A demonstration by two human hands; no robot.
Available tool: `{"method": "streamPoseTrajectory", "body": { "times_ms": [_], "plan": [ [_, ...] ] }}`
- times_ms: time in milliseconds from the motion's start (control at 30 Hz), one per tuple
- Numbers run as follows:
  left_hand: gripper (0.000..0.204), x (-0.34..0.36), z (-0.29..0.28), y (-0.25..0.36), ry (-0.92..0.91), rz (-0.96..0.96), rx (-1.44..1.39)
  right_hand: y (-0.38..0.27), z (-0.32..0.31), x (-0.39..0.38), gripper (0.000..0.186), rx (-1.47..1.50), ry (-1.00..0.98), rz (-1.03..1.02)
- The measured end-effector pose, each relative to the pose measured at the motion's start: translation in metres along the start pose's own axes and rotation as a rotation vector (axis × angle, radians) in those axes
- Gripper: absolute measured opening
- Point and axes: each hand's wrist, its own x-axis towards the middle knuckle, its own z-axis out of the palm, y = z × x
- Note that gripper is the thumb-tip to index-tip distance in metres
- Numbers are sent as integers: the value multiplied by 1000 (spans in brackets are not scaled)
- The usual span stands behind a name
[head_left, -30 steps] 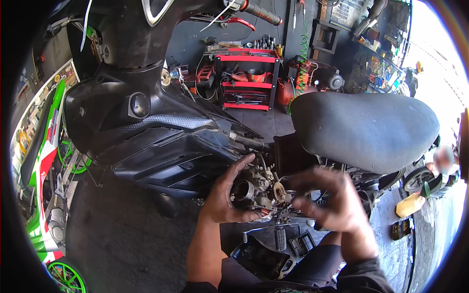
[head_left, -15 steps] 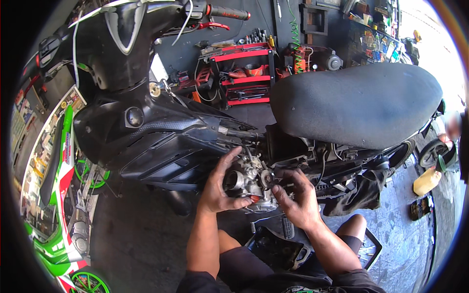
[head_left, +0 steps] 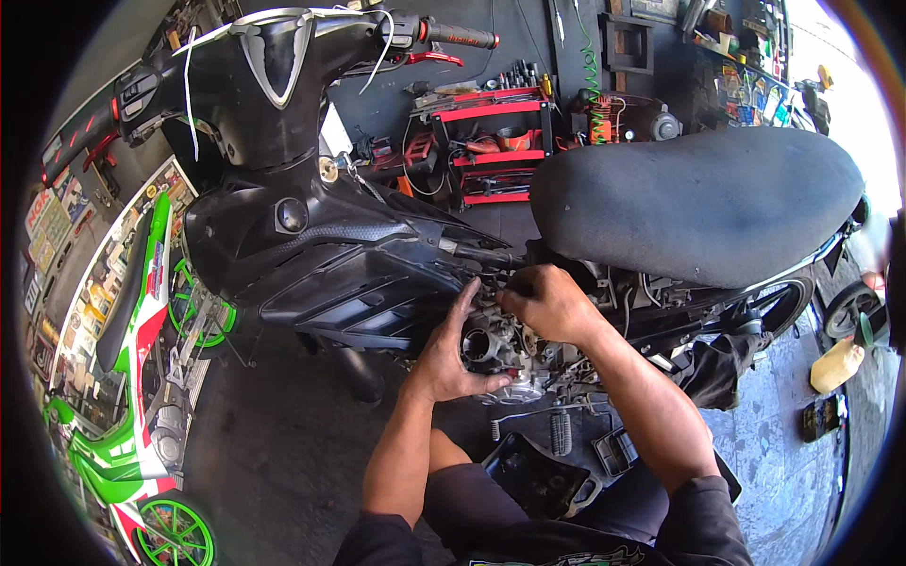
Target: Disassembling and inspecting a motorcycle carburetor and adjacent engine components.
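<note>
A metal carburetor (head_left: 483, 343) with a round open mouth is at the side of a black motorcycle (head_left: 349, 269), below the frame. Cupped around its left side is my left hand (head_left: 439, 363), thumb under the mouth and fingers pointing up. My right hand (head_left: 550, 304) reaches over the top of the carburetor with fingertips pinched together. What those fingertips hold is hidden by the hand. Beneath the carburetor, part of the silver engine (head_left: 528, 382) shows.
The black seat (head_left: 698, 203) overhangs at right. Black plastic panels and a tray (head_left: 538, 476) lie by my legs. A red tool cart (head_left: 495, 156) stands behind. At left is a green and white motorbike (head_left: 142, 377); at right, a yellowish jug (head_left: 837, 366) and a dark cloth (head_left: 713, 368).
My right hand has moved from the carburetor's right side up to its top. My left hand keeps its hold. The view has shifted a little, so the scene sits farther right.
</note>
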Motion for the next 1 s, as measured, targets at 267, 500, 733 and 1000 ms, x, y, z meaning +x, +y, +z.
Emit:
{"method": "streamPoseTrajectory", "body": {
  "times_ms": [267, 500, 733, 1000],
  "plan": [
    [132, 2, -1, 5, -70, -26, 122, 9, 0, 3, 36, 40, -19, -48],
    [132, 3, -2, 1, -74, 26, 137, 9, 0, 4, 36, 33, -31, -16],
    [126, 1, -3, 8, -114, 49, 204, 9, 10, -2, 33, -51, 42, -66],
    [119, -3, -4, 10, -158, -4, 272, 11, 19, -11, 32, -60, 99, -91]
  ]
}}
